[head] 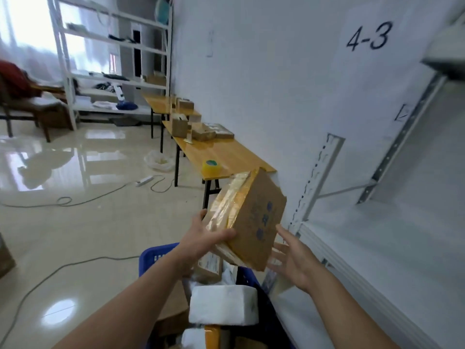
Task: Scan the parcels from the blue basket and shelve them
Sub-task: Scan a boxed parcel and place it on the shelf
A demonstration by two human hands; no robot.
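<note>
- Left hand (206,238) grips the cardboard parcel (256,217), tilted above the blue basket (156,255); its blue print is unreadable.
- Right hand (294,258) spread, just beside it.
- Shelf sign (368,36) on the right reads "4-3".

My one head camera, wide-angled, looks forward and down from close above the blue basket (154,259), taking in the white shelf (377,260) to its right and the wooden tables (226,152) beyond it
</note>
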